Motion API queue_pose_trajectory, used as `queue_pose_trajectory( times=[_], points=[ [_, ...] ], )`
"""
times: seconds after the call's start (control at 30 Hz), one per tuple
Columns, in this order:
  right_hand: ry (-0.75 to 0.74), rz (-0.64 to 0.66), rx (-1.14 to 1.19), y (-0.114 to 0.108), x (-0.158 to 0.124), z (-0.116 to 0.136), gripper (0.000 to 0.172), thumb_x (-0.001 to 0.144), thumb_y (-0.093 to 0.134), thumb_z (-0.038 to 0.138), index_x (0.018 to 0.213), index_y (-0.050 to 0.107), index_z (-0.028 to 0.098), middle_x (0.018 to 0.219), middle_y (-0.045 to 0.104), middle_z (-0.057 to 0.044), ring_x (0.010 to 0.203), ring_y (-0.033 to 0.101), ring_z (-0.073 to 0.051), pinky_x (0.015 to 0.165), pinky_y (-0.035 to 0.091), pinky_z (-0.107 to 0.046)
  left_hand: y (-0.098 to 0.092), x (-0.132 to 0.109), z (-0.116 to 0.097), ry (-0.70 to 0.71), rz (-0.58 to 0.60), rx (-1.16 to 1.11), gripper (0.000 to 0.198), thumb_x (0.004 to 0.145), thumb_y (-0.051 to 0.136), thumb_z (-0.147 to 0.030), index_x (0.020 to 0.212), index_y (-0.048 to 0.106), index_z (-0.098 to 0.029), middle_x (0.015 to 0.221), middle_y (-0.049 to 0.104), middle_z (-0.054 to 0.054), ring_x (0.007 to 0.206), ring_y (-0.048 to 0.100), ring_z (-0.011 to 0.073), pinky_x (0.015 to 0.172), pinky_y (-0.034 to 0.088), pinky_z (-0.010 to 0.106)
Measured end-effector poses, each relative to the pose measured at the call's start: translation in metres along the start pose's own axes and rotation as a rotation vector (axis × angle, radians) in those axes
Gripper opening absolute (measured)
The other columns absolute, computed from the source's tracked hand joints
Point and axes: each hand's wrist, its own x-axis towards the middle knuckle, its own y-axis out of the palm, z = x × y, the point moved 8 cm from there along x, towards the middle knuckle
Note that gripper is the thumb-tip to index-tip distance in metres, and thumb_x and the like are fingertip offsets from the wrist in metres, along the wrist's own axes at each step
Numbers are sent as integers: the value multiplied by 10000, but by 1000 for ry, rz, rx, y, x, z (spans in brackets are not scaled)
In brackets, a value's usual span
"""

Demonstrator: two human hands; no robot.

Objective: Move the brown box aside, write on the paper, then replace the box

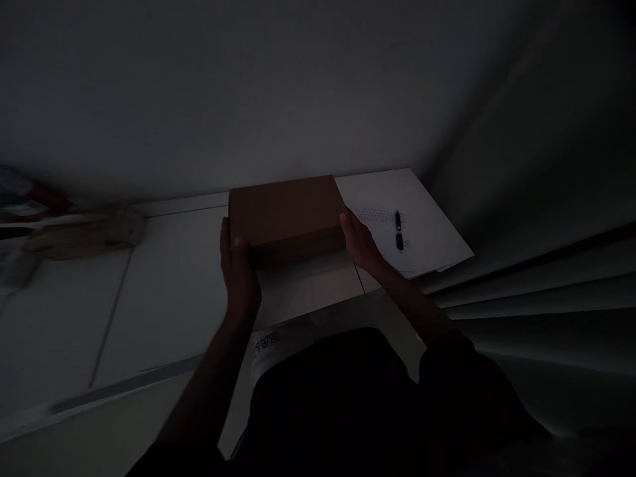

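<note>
A brown cardboard box (288, 209) is held between both hands over the white tabletop (173, 271), near the wall. My left hand (240, 275) grips its left end, with the thumb on the near left corner and fingers along the side. At the right end, my right hand (360, 240) holds the near corner, thumb on top; its other fingers are mostly hidden. The box looks closed. Whether its underside touches the table cannot be made out in the dim light.
Right of the box, a black pen (399, 230) lies on white paper (385, 245) with writing. At the far left are a blurred tan item (84, 235) and a red item (48, 197). Dark curtain-like folds (546, 291) hang at the right.
</note>
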Motion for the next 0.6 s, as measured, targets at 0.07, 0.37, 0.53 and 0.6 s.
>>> queue_pose_trajectory(
  times=[0.07, 0.37, 0.53, 0.6],
  points=[
    [1, -1, 6, 0, 0, -1, 840, 971, 182, 752, 1575, 309, 183, 1562, 342, -34, 1466, 299, -249, 1254, 217, -415, 0, 1, 4, -20, 7, -27, 679, 1024, 459, -499, 1572, 294, -133, 1594, 286, 62, 1462, 297, 183, 1193, 285, 281],
    [-126, -207, -98, -27, -11, 12, 747, 994, 221, 682, 1547, 289, 185, 1580, 280, -101, 1478, 262, -251, 1230, 267, -436, -17, -9, -22, 325, -144, 186, 661, 987, 552, -405, 1532, 307, -121, 1540, 334, 161, 1431, 346, 235, 1180, 311, 418],
    [-674, -169, 8, -29, -47, 84, 323, 1031, 342, 332, 1277, 524, 228, 1261, 592, -71, 1227, 551, -188, 1080, 464, -346, -10, -59, -80, 943, 56, 128, 569, 847, 585, -225, 1404, 543, -332, 1193, 640, 25, 1104, 615, 256, 973, 526, 471],
    [-734, 193, 118, 1, -52, 101, 341, 1025, 323, 296, 1280, 536, 217, 1273, 605, -64, 1239, 558, -178, 1078, 471, -332, 24, -88, -85, 959, 591, 92, 639, 831, 575, -203, 1451, 504, -338, 1137, 681, 3, 1038, 659, 230, 896, 598, 394]
  ],
)
